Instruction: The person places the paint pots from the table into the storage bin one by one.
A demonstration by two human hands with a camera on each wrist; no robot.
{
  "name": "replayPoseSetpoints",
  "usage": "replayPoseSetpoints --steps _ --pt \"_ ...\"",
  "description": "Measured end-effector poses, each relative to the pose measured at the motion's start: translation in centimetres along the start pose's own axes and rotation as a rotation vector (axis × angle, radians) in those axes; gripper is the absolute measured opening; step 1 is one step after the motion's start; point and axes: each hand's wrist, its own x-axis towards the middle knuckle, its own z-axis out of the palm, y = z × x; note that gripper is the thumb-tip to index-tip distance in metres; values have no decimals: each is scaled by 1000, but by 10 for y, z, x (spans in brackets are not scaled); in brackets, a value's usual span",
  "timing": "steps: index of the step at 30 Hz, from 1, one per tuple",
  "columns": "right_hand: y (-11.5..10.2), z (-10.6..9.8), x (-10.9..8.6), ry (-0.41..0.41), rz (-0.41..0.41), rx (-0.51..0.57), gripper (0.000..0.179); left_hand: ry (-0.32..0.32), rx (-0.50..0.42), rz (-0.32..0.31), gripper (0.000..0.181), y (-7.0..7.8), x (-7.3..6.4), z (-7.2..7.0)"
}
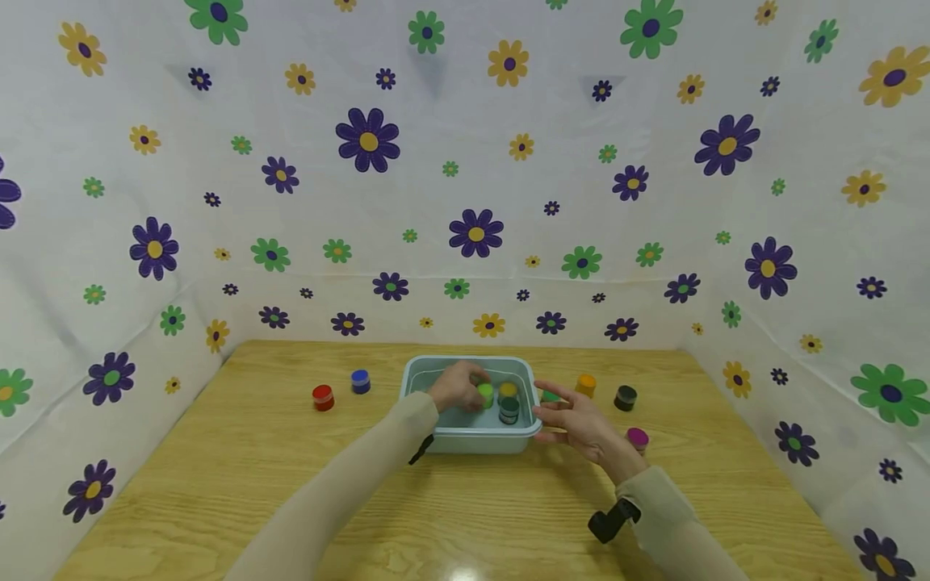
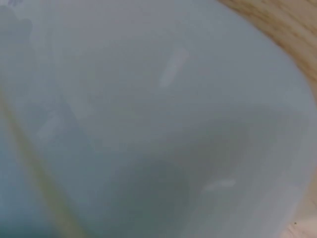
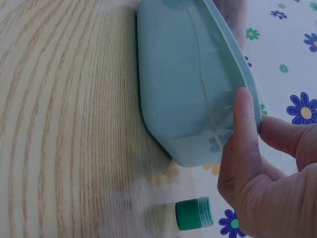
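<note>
A pale blue plastic basin [image 1: 472, 442] stands on the table. My left hand [image 1: 459, 386] reaches inside it, with curled fingers at a light green paint jar [image 1: 485, 393]; the hand partly hides that jar. A yellow-topped jar [image 1: 508, 391] and a dark teal jar [image 1: 509, 411] stand beside it in the basin. My right hand [image 1: 581, 424] holds the basin's right rim; in the right wrist view, thumb and fingers [image 3: 243, 114] pinch the rim from either side. The left wrist view shows only the basin's blurred wall [image 2: 173, 124].
On the wooden table [image 1: 465, 508], a red jar [image 1: 323, 397] and a blue jar [image 1: 360, 382] stand left of the basin. To its right are green [image 3: 190, 214], orange [image 1: 585, 385], black [image 1: 625, 397] and magenta [image 1: 637, 439] jars. A flowered sheet [image 1: 436, 202] hangs behind and at both sides.
</note>
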Motion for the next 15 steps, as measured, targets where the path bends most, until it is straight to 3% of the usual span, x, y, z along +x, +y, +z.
replayPoseSetpoints --steps 6,15 --pt "1 0 1 -5 8 2 63 -4 67 46 52 -1 0 -2" --pt "2 -1 3 3 18 7 61 -6 102 60 54 0 1 -3"
